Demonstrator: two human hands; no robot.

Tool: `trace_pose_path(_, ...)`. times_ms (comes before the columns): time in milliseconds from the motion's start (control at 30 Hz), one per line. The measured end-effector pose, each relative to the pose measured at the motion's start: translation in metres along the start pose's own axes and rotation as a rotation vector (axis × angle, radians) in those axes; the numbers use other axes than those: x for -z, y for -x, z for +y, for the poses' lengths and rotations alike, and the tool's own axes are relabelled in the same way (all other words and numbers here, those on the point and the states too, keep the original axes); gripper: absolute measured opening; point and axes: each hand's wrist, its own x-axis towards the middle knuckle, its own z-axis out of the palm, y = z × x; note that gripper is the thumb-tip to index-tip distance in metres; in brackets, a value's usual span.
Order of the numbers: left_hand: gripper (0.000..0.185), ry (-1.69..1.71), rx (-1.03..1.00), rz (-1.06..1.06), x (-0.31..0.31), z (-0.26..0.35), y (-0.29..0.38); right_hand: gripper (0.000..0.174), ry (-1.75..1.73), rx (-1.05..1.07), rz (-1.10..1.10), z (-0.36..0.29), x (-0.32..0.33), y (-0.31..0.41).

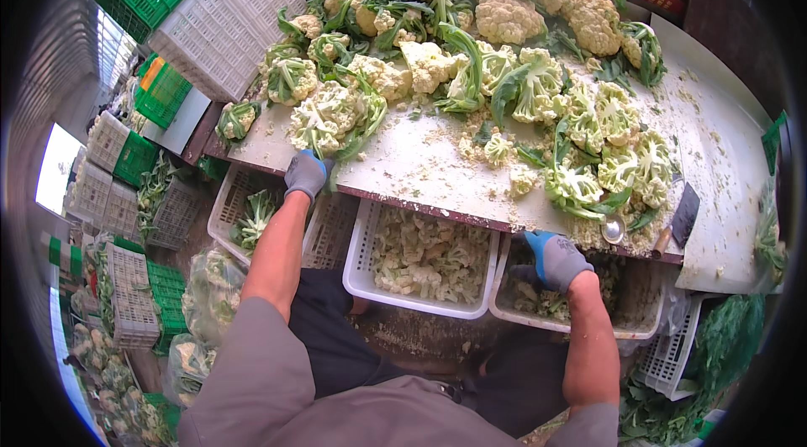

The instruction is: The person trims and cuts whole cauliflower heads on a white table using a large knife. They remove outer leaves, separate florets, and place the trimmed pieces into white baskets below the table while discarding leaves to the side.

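My left hand (pixel 307 175), in a grey and blue work glove, is at the table's front edge, fingers curled at the base of a cauliflower head (pixel 328 116) with green leaves. The exact grip is partly hidden. Over the right-hand plastic crate (pixel 637 314), which holds trimmings, my right hand (pixel 558 260) has its gloved fingers spread and shows nothing in them. Cut cauliflower pieces (pixel 621 132) lie on the white tabletop (pixel 410 160) beyond it. A metal spoon-like tool (pixel 613 229) and a cleaver (pixel 684 214) with a wooden handle rest near the right front edge.
Whole cauliflowers (pixel 510 18) are heaped along the table's back. Below the edge stand a white crate (pixel 419 307) of florets and another crate (pixel 220 229) with leafy pieces. Stacked crates (pixel 220 18) rise at the left; bagged cauliflowers (pixel 214 289) sit on the floor.
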Motion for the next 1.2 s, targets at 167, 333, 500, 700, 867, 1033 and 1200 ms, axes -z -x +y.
trace_pose_path(167, 0.030, 0.529, -0.037, -0.004, -0.004, -0.060, -0.029, 0.065, -0.032, 0.001, -0.049, 0.001, -0.005, -0.006)
trace_pose_path(333, 0.018, 0.928, -0.129, -0.109, 0.040, 0.018, 0.021, 0.064, -0.019, -0.028, -0.061, 0.006, -0.006, -0.010)
trace_pose_path(500, 0.036, 0.241, -0.361, 0.108, -0.005, 0.054, 0.031, 0.064, 0.007, 0.001, -0.088, -0.006, -0.010, -0.019)
trace_pose_path(700, 0.040, -0.161, -0.255, 0.003, -0.033, 0.098, 0.015, 0.065, 0.012, 0.014, -0.132, -0.015, -0.012, -0.025)
trace_pose_path(867, 0.029, 0.051, -0.260, 0.059, -0.038, 0.089, -0.005, 0.063, 0.013, -0.002, -0.103, -0.015, -0.009, -0.023)
trace_pose_path(1033, 0.027, 0.166, -0.370, 0.120, 0.000, 0.114, 0.005, 0.062, 0.027, 0.008, -0.079, -0.014, -0.012, -0.024)
trace_pose_path(1200, 0.044, -0.060, -0.222, -0.002, -0.011, 0.132, -0.016, 0.062, 0.048, 0.051, -0.115, -0.020, -0.018, -0.031)
